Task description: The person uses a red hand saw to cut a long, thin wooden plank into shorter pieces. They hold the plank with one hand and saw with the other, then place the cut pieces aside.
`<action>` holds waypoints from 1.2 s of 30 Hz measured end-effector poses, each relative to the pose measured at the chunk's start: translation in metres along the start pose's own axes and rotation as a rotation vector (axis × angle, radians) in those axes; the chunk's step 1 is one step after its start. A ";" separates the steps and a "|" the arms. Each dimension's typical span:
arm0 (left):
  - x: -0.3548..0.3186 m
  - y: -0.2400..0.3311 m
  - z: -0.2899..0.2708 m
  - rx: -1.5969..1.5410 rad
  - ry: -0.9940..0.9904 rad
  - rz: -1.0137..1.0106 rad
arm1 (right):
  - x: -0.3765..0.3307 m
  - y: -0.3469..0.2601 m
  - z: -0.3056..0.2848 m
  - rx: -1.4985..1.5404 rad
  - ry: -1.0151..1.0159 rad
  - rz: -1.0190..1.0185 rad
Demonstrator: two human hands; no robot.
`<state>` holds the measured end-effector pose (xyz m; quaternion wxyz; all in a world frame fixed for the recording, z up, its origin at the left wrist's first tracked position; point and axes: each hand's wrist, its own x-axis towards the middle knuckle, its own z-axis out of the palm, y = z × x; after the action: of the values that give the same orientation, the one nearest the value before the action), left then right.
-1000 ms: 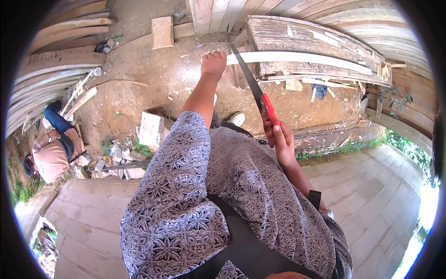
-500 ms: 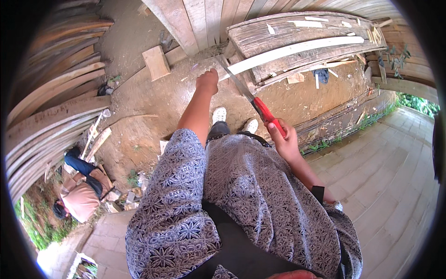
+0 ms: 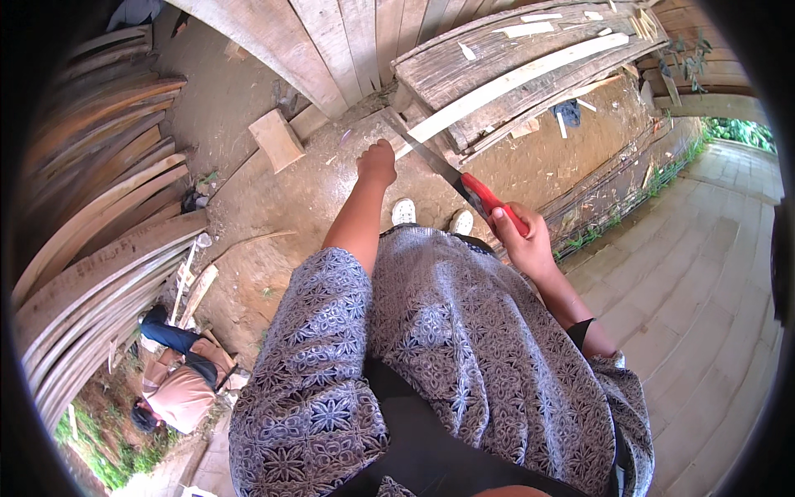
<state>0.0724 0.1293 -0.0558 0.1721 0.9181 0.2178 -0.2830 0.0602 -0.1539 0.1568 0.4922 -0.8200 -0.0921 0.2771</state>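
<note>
A hand saw (image 3: 436, 161) with a red handle lies across a long pale wooden strip (image 3: 513, 85) near the strip's left end. My right hand (image 3: 527, 240) is wrapped round the red handle. Closed on the short end of the strip, left of the blade, is my left hand (image 3: 377, 162). Most of that end is hidden by the fingers. The strip's longer part rests on a rough wooden bench (image 3: 464, 74), and its left end juts past the bench edge. How deep the blade sits in the wood I cannot tell.
Offcuts (image 3: 530, 30) and thin sticks are scattered over the bench. A wooden block (image 3: 277, 141) lies on the dirt floor left of my hand. Stacked boards (image 3: 108, 182) line the left side. A person (image 3: 186, 385) sits low at the lower left; paving (image 3: 687, 273) extends at the right.
My right hand and the saw have shifted a little right and down in the picture. The whole view has tilted slightly. My left hand keeps its hold on the strip's end.
</note>
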 end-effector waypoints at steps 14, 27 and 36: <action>0.007 -0.003 0.003 -0.020 -0.027 0.005 | 0.006 -0.023 0.003 -0.105 -0.002 0.023; 0.007 -0.005 0.003 -0.036 -0.028 -0.003 | -0.008 -0.052 0.000 -0.133 -0.015 0.066; 0.003 -0.001 0.006 -0.025 -0.009 -0.005 | -0.005 -0.039 0.006 -0.153 0.025 0.087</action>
<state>0.0718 0.1285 -0.0626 0.1839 0.9140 0.2230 -0.2847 0.0580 -0.1321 0.1896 0.4169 -0.8618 -0.0710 0.2800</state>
